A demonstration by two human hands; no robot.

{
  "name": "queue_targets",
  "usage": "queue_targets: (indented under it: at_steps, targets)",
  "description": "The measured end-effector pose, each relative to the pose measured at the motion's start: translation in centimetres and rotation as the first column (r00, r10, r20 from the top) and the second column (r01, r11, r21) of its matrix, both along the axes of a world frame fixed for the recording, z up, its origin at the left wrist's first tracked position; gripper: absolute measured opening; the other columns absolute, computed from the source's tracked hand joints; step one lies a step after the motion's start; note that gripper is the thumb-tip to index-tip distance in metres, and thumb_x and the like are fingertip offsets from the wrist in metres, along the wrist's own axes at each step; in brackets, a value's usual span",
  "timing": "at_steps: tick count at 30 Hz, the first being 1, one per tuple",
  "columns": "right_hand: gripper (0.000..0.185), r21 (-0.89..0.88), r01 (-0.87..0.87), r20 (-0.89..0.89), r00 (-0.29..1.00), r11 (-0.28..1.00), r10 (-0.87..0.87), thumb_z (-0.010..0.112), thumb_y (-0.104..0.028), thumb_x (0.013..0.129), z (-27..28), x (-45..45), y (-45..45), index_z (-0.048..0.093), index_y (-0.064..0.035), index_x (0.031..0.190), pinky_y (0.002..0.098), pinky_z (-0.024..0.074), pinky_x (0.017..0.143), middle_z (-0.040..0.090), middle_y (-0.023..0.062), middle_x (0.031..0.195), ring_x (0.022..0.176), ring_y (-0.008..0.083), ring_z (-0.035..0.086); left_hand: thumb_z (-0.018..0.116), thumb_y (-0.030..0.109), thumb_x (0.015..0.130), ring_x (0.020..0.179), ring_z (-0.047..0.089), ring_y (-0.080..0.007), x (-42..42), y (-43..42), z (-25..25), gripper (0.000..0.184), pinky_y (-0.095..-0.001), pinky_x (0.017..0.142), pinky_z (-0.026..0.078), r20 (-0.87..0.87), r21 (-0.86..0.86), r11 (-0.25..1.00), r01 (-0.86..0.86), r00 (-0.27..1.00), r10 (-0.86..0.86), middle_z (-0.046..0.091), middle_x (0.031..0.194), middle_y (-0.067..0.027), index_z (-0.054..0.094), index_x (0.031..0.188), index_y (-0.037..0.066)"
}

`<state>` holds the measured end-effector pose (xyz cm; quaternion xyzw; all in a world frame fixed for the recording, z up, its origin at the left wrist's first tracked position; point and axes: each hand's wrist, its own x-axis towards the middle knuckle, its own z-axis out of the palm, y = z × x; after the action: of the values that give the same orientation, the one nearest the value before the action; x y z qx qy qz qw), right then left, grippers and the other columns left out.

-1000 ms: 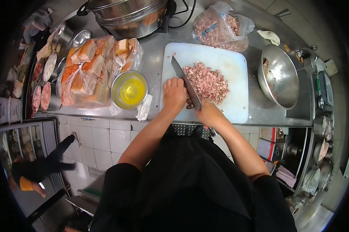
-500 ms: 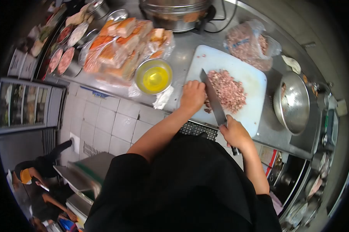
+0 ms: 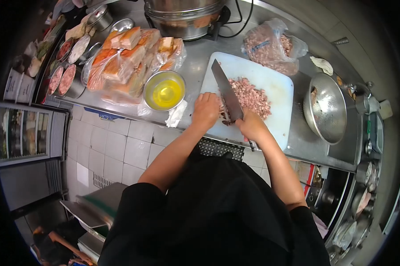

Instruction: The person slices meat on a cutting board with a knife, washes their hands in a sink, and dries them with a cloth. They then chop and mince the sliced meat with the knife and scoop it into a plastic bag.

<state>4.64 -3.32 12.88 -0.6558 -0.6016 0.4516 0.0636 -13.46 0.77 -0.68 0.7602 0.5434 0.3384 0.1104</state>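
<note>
My right hand (image 3: 253, 126) grips the handle of a broad kitchen knife (image 3: 228, 93), its blade pointing away from me over the white cutting board (image 3: 279, 93). A heap of chopped pink meat (image 3: 251, 97) lies to the right of the blade. To the blade's left, my left hand (image 3: 206, 111) rests at the board's left edge, fingers curled together against a small strip of meat that is mostly hidden. A steel bowl of yellow liquid (image 3: 165, 91) stands left of that hand, with a crumpled white cloth or paper (image 3: 176, 114) beside it.
Plastic-wrapped orange-and-pale blocks (image 3: 124, 62) are piled at the left. Behind the board lies a clear bag of minced meat (image 3: 271, 48). A large steel bowl (image 3: 326, 111) sits at the right, and a round steel cooker (image 3: 184, 20) at the back. A co-worker (image 3: 60, 241) is at lower left.
The knife and my right hand have moved farther up the board, away from me. My left hand stays at the board's left edge. The whole view has shifted slightly.
</note>
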Motion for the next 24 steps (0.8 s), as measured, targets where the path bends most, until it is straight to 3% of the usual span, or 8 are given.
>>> queue_targets:
  at_steps: [4,8,13,17,18,19,24]
  targets:
    - [0.03,-0.012,-0.002,0.06,0.998,1.0,0.003,0.054,-0.013,0.094,3.3,0.3,-3.6,0.055,0.0082,0.115,0.0456,0.0556,0.059,0.069,0.0231,0.072,0.052,0.0324,0.068,0.061,0.014,0.09,0.102,0.055,-0.0341,0.2,-0.3,0.0,0.012,-0.0488,0.09,0.045,-0.025,0.038,0.999,-0.028,0.999,0.029,0.058,0.103,-0.012,0.06,0.099,0.007]
    - [0.032,-0.156,0.001,0.11,0.994,0.988,0.016,0.051,-0.012,0.096,2.8,-1.2,-5.4,0.051,0.0111,0.118,0.0461,0.0577,0.061,0.071,0.0256,0.075,0.054,0.0345,0.069,0.065,0.014,0.086,0.102,0.055,-0.0339,0.4,-0.3,0.1,0.015,-0.0484,0.09,0.045,-0.08,0.024,1.0,-0.017,0.997,0.019,0.057,0.103,-0.0121,0.059,0.099,0.008]
    - [0.032,-0.136,0.053,0.066,0.997,0.989,-0.045,0.051,-0.012,0.096,-0.9,-3.1,-3.0,0.052,0.0125,0.117,0.0459,0.0587,0.062,0.071,0.0272,0.075,0.055,0.0348,0.07,0.064,0.009,0.083,0.097,0.054,-0.0352,0.4,-0.3,0.5,0.016,-0.0482,0.084,0.044,-0.101,0.038,0.998,0.04,0.994,-0.036,0.057,0.1,-0.0131,0.059,0.098,0.006]
    - [0.033,-0.027,0.059,0.003,0.998,0.998,-0.059,0.054,-0.013,0.095,-2.5,-2.1,1.2,0.056,0.0111,0.117,0.0451,0.0586,0.061,0.072,0.0246,0.077,0.055,0.0342,0.07,0.066,0.013,0.085,0.1,0.055,-0.0342,-0.1,-0.3,-0.1,0.015,-0.0487,0.089,0.045,-0.094,0.034,0.999,0.035,0.995,-0.032,0.058,0.098,-0.0134,0.059,0.097,0.007]
    - [0.033,-0.024,0.063,-0.039,0.997,0.998,-0.064,0.054,-0.013,0.094,-1.9,-2.1,1.6,0.057,0.0105,0.118,0.045,0.0586,0.062,0.072,0.024,0.078,0.055,0.0341,0.07,0.065,0.013,0.086,0.1,0.055,-0.0343,-0.3,-0.4,0.0,0.015,-0.0488,0.09,0.044,-0.016,0.016,0.999,0.037,0.999,-0.037,0.059,0.098,-0.0137,0.059,0.097,0.007]
    - [0.034,-0.004,0.044,0.011,0.999,0.999,-0.044,0.054,-0.014,0.094,-1.4,-2.1,1.4,0.058,0.0092,0.12,0.045,0.0581,0.062,0.072,0.0234,0.078,0.054,0.0332,0.069,0.064,0.013,0.086,0.1,0.055,-0.0343,-0.6,-0.4,-0.1,0.014,-0.0489,0.09,0.044,0.062,-0.006,0.999,0.038,0.997,-0.038,0.059,0.099,-0.014,0.06,0.098,0.006]
    - [0.036,-0.031,-0.071,0.114,0.991,0.997,0.074,0.053,-0.014,0.095,0.8,-1.5,-2.3,0.055,0.0089,0.122,0.0459,0.0564,0.058,0.071,0.0236,0.077,0.052,0.0307,0.069,0.062,0.01,0.085,0.097,0.055,-0.0359,-0.7,-0.8,0.4,0.013,-0.0494,0.088,0.045,0.002,0.033,0.999,0.039,0.999,-0.039,0.059,0.098,-0.0144,0.059,0.097,0.006]
